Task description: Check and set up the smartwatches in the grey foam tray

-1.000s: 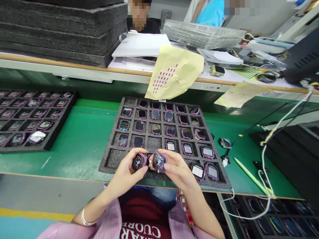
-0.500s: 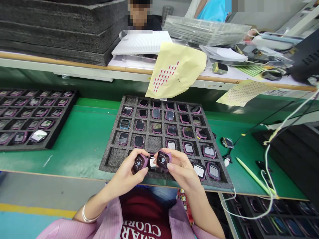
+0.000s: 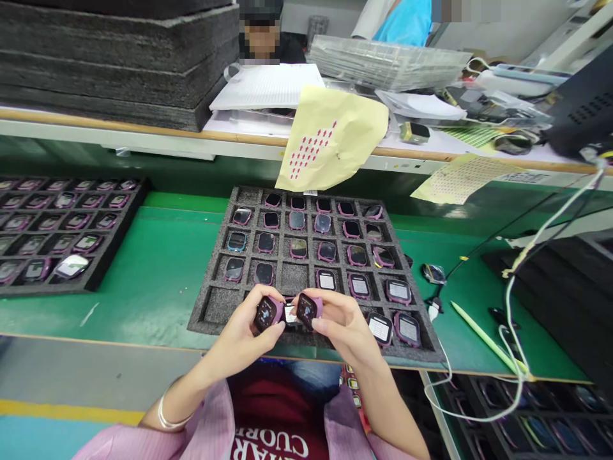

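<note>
Purple plastic, that is what both hands have hold of: the left hand [image 3: 244,332] is closed around one small purple watch case [image 3: 266,314], dark screen tipped upward, and the right hand [image 3: 342,326] pinches a second purple watch case [image 3: 308,309] between thumb and fingers, its screen lit with a small figure. The two cases sit nearly side by side, just above the near edge of the grey foam tray [image 3: 198,322], over its front row. Between them, down in the tray, a white-labelled piece [image 3: 290,314] shows; whether it touches either case I cannot tell from here.

The tray's other pockets hold more watch cases, screens up toward the far rows and white labels up on the near right; a few near-left pockets hold nothing. The tray lies on a green mat [image 3: 158,268]. Right of the tray lie a loose watch face [image 3: 433,273], a pale green pen [image 3: 481,338] and a white cable [image 3: 507,319]. Left of the tray, well apart, is a second foam tray [image 3: 115,255] of cases. Behind the tray a yellow sheet [image 3: 335,140] with red marks hangs over the shelf edge, and a stack of dark foam sheets [image 3: 119,57] rests on that shelf farther left.
</note>
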